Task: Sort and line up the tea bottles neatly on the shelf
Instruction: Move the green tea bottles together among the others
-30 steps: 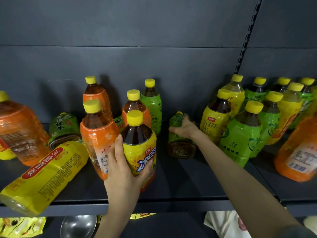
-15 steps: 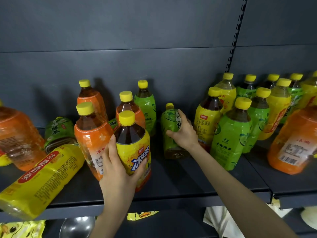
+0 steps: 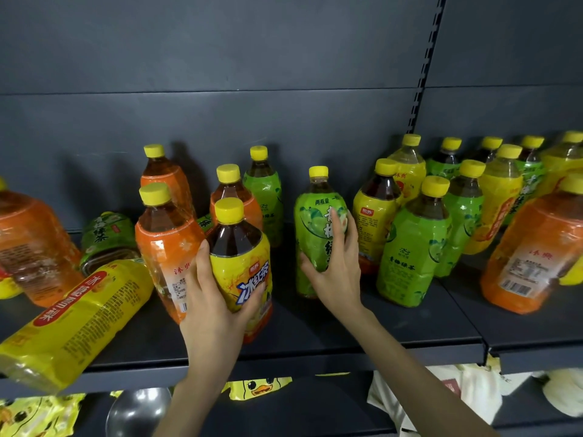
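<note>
My left hand [image 3: 214,298] grips a yellow-labelled black tea bottle [image 3: 241,263] standing upright near the front of the dark shelf [image 3: 315,342]. My right hand [image 3: 334,266] grips a green tea bottle [image 3: 315,228], now upright in the shelf's middle gap. Orange-labelled bottles [image 3: 164,241] stand just left of my left hand. A group of green and yellow bottles [image 3: 416,238] stands to the right of my right hand.
A large yellow bottle [image 3: 75,323] lies on its side over the shelf's front left edge. A green bottle [image 3: 105,238] lies behind it. Big orange bottles stand at far left [image 3: 28,244] and far right [image 3: 536,247]. Snack bags and a metal bowl [image 3: 138,411] sit below.
My right hand has lifted the green bottle from lying on its side to standing upright and drawn it forward. My left hand has kept its hold on the yellow bottle.
</note>
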Available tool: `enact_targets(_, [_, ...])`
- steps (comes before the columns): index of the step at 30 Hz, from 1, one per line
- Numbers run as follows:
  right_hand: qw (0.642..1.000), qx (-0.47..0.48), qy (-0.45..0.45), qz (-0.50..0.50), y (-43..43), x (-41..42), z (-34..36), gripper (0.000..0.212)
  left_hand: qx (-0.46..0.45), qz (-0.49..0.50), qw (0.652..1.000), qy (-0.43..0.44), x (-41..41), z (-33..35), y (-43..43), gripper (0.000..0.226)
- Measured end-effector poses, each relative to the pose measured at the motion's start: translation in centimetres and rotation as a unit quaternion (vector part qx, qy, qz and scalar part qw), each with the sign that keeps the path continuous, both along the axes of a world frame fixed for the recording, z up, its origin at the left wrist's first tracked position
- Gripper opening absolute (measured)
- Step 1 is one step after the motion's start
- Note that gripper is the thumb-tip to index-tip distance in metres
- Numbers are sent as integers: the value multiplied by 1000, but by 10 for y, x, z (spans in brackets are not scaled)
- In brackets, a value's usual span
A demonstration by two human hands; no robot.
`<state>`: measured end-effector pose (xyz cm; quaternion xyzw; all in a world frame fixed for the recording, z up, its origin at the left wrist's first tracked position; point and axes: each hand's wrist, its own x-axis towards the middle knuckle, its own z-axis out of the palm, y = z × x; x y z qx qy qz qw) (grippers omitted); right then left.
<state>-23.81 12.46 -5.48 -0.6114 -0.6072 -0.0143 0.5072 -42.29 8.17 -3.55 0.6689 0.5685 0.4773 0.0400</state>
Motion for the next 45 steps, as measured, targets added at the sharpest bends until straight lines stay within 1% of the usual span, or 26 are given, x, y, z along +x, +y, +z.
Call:
enact_targets(4, [998,38,-45,13,1,5,-9,81,7,-3,1000,5,-1,0,-2,94])
enact_targets(7, [996,43,-68,28,4,7,-21,84,8,-4,1000,2,-2,-1,-2,95])
enact_targets(11, [997,-2,-63,52,12,11,-28,90,10,-16,1000,-11,-3,-3,-2,96])
enact_targets(14, [998,-35,-55,22,23,6,-22,84,12,-38,999,-33,-5,-3,-4,96])
enact_targets(16, [997,-53,-54,-7,32,1,-19,87,15,-62,997,-45,-6,-3,-7,95])
enact_targets(19, [994,-99,-34,-41,46,-3,-15,92,13,-84,995,-46,-9,-7,-14,93])
enact_targets(22, [987,-148,-11,-58,57,-2,-5,84,3,-68,997,-45,-9,-14,-20,91])
enact_targets(23, [986,-161,10,-45,59,-1,0,86,3,-64,997,-47,-8,-17,-22,91])
enact_targets(26, [975,-211,63,-8,57,5,12,105,31,-62,996,-51,-9,-26,-23,91])
enact_targets(27, [972,-224,77,3,53,6,15,104,37,-61,996,-54,-9,-30,-23,90])
enact_targets(28, [971,-221,86,19,47,6,19,97,40,-61,996,-59,-8,-32,-23,89])
enact_targets(29, [976,-194,93,42,39,4,22,84,39,-63,995,-66,-7,-33,-23,88])
enact_targets(31, [982,-109,120,97,18,-7,30,49,35,-81,993,-79,-8,-33,-23,82])
enact_targets(32, [979,-81,138,124,6,-15,35,36,33,-99,991,-84,-11,-34,-23,76])
enact_targets(33, [973,-65,157,153,-5,-24,38,31,32,-118,989,-87,-17,-35,-22,68])
enact_targets(34, [965,-64,177,184,-15,-34,40,36,35,-127,988,-78,-24,-37,-21,58])
enact_targets(35, [952,-70,199,219,-24,-43,40,48,44,-123,989,-71,-32,-38,-19,50])
enact_targets(36, [940,-81,209,256,-32,-51,38,61,54,-104,990,-73,-39,-37,-18,48])
enact_targets(38, [932,-110,173,299,-41,-64,30,86,73,-45,993,-83,-50,-35,-14,61])
enact_targets(40, [931,-135,140,308,-45,-74,20,106,63,-1,994,-94,-59,-34,-6,83])
enact_targets(42, [934,-131,156,294,-47,-79,15,110,11,-5,995,-96,-67,-31,4,99])
enact_targets(45, [949,-120,140,255,-48,-78,15,108,-66,-17,994,-85,-71,-31,15,104])
